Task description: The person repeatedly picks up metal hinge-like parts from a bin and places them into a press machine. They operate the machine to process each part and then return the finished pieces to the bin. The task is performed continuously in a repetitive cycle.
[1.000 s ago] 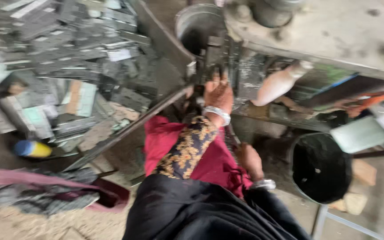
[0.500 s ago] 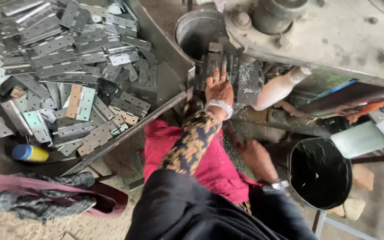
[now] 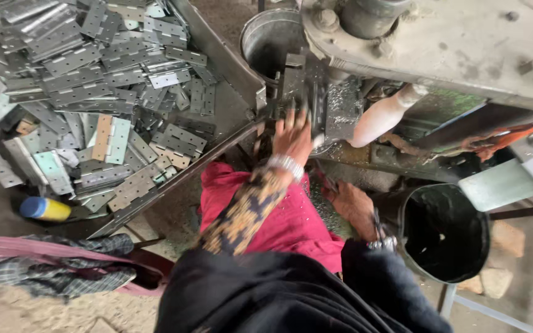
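My left hand (image 3: pixel 292 137) reaches up to the dark metal block (image 3: pixel 293 83) at the front of a grey press machine (image 3: pixel 464 43). Its fingers are spread against the block, and I see nothing gripped in them. Silver bangles circle the wrist above a patterned sleeve. My right hand (image 3: pixel 353 206) lies low on my red-clothed lap (image 3: pixel 291 225) beside a black bucket (image 3: pixel 445 231). Its fingers curl downward, and whether they hold anything is hidden. A large heap of flat perforated metal hinge plates (image 3: pixel 94 92) fills a tray to the left.
A slanted metal tray edge (image 3: pixel 174 179) runs between the heap and my lap. A round steel can (image 3: pixel 272 37) stands behind the block. A white handle (image 3: pixel 384 117) juts from the machine. A blue-and-yellow bottle (image 3: pixel 44 208) and a checked cloth (image 3: pixel 50 271) lie lower left.
The view has steadied and sharpened. My left hand stays at the machine's block, its fingers now spread wider. My right hand has shifted slightly up the lap towards the bucket.
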Available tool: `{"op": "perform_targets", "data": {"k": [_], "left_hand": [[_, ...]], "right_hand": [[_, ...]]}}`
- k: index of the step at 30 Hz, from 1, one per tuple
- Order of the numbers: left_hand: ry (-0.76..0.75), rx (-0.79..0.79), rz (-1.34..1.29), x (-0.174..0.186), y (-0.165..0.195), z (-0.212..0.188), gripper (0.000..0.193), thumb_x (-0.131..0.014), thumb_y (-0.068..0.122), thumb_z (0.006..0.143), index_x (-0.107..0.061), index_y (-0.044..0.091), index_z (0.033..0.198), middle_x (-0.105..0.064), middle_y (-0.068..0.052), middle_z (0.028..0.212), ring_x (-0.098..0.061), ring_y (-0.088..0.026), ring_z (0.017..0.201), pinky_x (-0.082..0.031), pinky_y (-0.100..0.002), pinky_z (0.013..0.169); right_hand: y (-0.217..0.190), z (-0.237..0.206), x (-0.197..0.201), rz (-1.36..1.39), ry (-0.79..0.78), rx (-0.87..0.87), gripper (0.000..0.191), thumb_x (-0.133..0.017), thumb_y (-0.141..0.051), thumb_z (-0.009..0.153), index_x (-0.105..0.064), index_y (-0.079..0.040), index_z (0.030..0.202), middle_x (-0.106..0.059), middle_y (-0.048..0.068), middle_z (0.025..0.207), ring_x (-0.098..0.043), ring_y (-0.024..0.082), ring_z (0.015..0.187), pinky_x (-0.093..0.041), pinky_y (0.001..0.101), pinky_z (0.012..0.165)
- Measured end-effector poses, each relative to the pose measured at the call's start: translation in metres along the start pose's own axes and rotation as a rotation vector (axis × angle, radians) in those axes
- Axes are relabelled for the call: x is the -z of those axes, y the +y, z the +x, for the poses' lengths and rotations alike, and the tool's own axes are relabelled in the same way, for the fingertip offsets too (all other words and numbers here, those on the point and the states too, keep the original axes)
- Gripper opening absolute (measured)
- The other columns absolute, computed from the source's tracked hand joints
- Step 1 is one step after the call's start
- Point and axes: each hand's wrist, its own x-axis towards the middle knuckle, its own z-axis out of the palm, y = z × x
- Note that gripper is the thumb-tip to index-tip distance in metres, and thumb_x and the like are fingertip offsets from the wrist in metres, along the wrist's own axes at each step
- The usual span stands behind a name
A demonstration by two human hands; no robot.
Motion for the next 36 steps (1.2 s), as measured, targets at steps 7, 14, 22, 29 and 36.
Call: {"op": "perform_targets", "data": {"k": [7, 14, 22, 29, 36], "left_hand": [[0.040, -0.259, -0.335, 0.019, 0.001, -0.012, 0.024, -0.065, 0.014, 0.098, -0.067, 0.010, 0.121, -0.061, -0.002, 0.135, -0.065, -0.020, 0.109, -0.047, -0.044, 0.101], [0.049, -0.133, 0.089, -0.015, 0.088, 0.046, 0.017, -0.066, 0.016, 0.096, -0.070, 0.005, 0.109, -0.072, -0.014, 0.113, -0.071, -0.021, 0.077, -0.052, -0.042, 0.081], [0.103, -0.251, -0.096, -0.015, 0.049, -0.019, 0.040, -0.061, 0.012, 0.090, -0.061, 0.006, 0.129, -0.071, -0.011, 0.115, -0.073, -0.024, 0.086, -0.057, -0.041, 0.085], [-0.087, -0.214, -0.204, -0.017, 0.045, -0.002, 0.042, -0.056, 0.009, 0.099, -0.055, 0.004, 0.141, -0.069, -0.014, 0.126, -0.071, -0.027, 0.104, -0.053, -0.042, 0.098], [-0.053, -0.110, -0.648, 0.032, 0.025, -0.044, 0.056, -0.060, 0.016, 0.098, -0.045, -0.001, 0.150, -0.052, -0.022, 0.147, -0.063, -0.037, 0.118, -0.038, -0.052, 0.114]], "right_hand": [[-0.012, -0.003, 0.019, 0.155, -0.014, -0.175, 0.064, -0.057, -0.066, 0.091, -0.067, -0.008, 0.117, -0.073, 0.025, 0.105, -0.069, 0.045, 0.104, -0.054, 0.0546, 0.085], [-0.008, -0.006, 0.020, 0.231, -0.002, -0.140, 0.060, -0.059, -0.061, 0.091, -0.068, -0.007, 0.117, -0.073, 0.027, 0.106, -0.070, 0.045, 0.105, -0.055, 0.0542, 0.086], [-0.029, -0.019, 0.036, 0.150, 0.005, -0.147, 0.061, -0.060, -0.060, 0.096, -0.066, -0.004, 0.119, -0.072, 0.026, 0.105, -0.068, 0.045, 0.103, -0.053, 0.0541, 0.085], [-0.031, -0.005, 0.056, 0.749, -0.040, 0.078, 0.046, -0.060, -0.031, 0.099, -0.056, -0.002, 0.134, -0.072, 0.009, 0.106, -0.069, 0.022, 0.082, -0.056, 0.0423, 0.071], [-0.018, 0.037, 0.031, 1.668, -0.054, 0.288, 0.036, -0.061, -0.013, 0.104, -0.060, 0.007, 0.134, -0.066, 0.014, 0.123, -0.064, 0.018, 0.106, -0.052, 0.0358, 0.091]]}}
